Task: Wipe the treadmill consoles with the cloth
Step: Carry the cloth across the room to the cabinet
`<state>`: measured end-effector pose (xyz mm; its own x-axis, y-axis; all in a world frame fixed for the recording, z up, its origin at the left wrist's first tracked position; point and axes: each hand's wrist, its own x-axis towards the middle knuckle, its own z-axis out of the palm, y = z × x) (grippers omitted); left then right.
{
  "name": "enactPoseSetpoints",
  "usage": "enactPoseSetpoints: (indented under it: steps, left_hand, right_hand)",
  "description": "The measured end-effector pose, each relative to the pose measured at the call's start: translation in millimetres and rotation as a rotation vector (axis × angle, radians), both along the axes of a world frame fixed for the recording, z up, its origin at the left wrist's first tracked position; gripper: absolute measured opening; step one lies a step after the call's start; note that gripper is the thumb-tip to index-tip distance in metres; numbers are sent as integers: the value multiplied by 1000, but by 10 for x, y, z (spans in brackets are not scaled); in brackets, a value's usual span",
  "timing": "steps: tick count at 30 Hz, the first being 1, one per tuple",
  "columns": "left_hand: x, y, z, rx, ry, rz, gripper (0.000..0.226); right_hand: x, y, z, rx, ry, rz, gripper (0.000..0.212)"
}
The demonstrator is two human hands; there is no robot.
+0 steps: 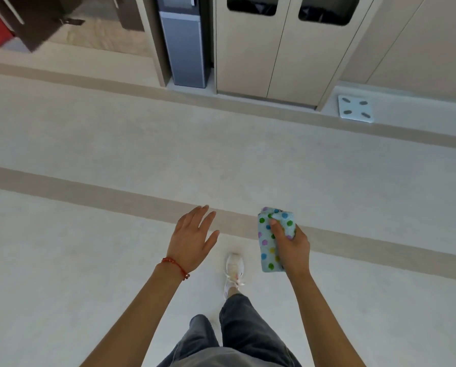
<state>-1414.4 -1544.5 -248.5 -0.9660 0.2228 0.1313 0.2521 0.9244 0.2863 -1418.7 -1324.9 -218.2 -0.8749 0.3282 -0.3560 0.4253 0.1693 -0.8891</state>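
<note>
My right hand [291,246] grips a folded light-blue cloth [268,245] with coloured polka dots, held out in front of me above the floor. My left hand [192,238] hangs to the left of it with straight, spread fingers and holds nothing; a red bead bracelet circles its wrist. No treadmill or console shows in the head view.
Pale floor [115,144] with darker stripes stretches ahead. Against the far wall stand a grey water dispenser [184,46] and a beige cabinet [280,49] with two dark openings. A white bathroom scale [355,108] lies at the right. My white shoe [235,271] steps forward.
</note>
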Motion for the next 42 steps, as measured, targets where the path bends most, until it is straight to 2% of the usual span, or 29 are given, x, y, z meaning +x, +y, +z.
enactPoseSetpoints:
  steps: [6, 18, 31, 42]
  left_hand:
    - [-1125, 75, -6, 19, 27, -4, 69]
    - [-3152, 15, 99, 31, 33, -12, 70]
    - [-6212, -289, 245, 35, 79, -91, 68]
    - [-8362, -14, 263, 18, 75, -121, 70]
  right_hand:
    - [-1073, -21, 6, -23, 30, 8, 13]
    - [-3032, 1, 172, -2, 27, 29, 20]
    - [-5869, -329, 225, -3, 46, -79, 15]
    - [-7955, -96, 202, 18, 57, -110, 20]
